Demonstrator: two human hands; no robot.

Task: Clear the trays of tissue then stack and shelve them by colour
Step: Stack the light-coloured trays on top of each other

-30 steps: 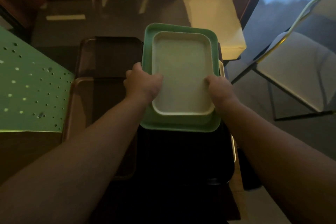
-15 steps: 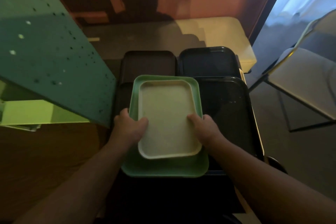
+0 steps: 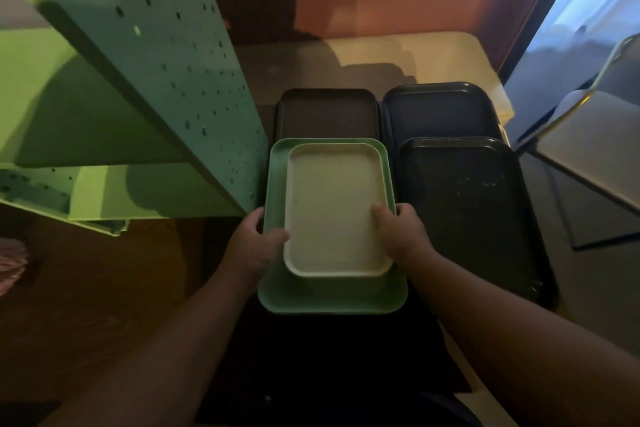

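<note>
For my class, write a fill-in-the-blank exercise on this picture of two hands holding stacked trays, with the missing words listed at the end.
1. The small cream plastic tray lies inside a larger ____ plastic tray.
2. The left hand and the right hand grip the stack, one on each ____.
3. Right of the stack lies a ____ plastic tray.
4. The perforated metal shelf unit stands to the stack's ____.

Missing words: green; side; black; left

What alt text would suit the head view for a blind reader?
Two hands, left hand and right hand, hold a cream tray nested in a green tray, beside dark trays and a green shelf unit.
</note>
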